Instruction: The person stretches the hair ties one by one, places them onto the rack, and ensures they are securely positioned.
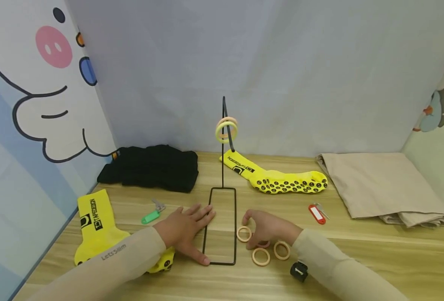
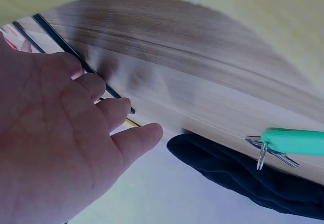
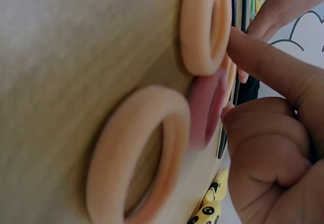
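Now, left hand [image 1: 186,228]: our fingers lie straight and slightly spread, flat on the light wooden table [image 1: 357,251], fingertips touching the left rail of the black wire stand's rectangular base [image 1: 220,225].
Right hand [image 1: 268,228]: our fingers curl down, pinching a pale orange ring [image 1: 244,233] at the base's 3 o'clock side.
Other loose rings: a pink ring [image 3: 205,107] sits under the palm, two peach rings [image 1: 261,256] lie at the hand's 6 o'clock.
Hung rings: two rings [image 1: 227,129] hang on the stand's upright rod at 12 o'clock.
Nearby: a green key tag [image 1: 151,216] at 9 o'clock, a red key tag [image 1: 316,213] at 3 o'clock.
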Available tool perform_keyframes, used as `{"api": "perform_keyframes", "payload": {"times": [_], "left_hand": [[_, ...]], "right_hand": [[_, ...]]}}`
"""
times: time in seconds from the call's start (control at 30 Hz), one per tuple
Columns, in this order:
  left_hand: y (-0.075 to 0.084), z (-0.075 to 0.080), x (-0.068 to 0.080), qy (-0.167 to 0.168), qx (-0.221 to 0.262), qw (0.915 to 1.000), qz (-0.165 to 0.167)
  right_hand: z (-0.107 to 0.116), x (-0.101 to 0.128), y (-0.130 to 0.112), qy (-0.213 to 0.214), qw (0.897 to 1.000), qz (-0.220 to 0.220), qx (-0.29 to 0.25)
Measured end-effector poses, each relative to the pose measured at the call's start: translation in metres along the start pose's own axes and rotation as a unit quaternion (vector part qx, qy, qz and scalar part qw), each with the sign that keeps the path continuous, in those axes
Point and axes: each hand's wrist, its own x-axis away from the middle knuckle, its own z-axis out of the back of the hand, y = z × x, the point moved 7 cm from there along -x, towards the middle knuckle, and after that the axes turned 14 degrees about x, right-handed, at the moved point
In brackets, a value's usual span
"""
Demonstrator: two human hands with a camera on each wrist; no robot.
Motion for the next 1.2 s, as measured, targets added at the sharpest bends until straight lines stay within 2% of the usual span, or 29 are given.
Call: {"api": "perform_keyframes", "payload": {"times": [0.23,0.53,0.77,1.03,1.2], "left_hand": [[0.001,0.0,0.0,-0.002,-0.003,1.0,0.005],[0.002,-0.002,-0.001,0.001,0.001,1.0,0.003],[0.002,-0.004,-0.002,-0.003,0.004,1.0,0.003],[0.002,-0.002,-0.001,-0.005,-0.002,0.9999,0.01],[0.001,0.001,0.0,-0.001,-0.003,0.9999,0.013]], "right_hand": [[-0.003,-0.001,-0.003,0.007,0.999,-0.006,0.043],[-0.002,0.003,-0.004,0.024,0.999,0.011,0.047],[0.009,0.014,-0.008,0.058,0.997,0.018,0.04],[0.029,0.039,-0.033,0.12,0.987,0.097,0.053],[0.045,0.07,-0.06,0.126,0.984,0.117,0.042]]}}
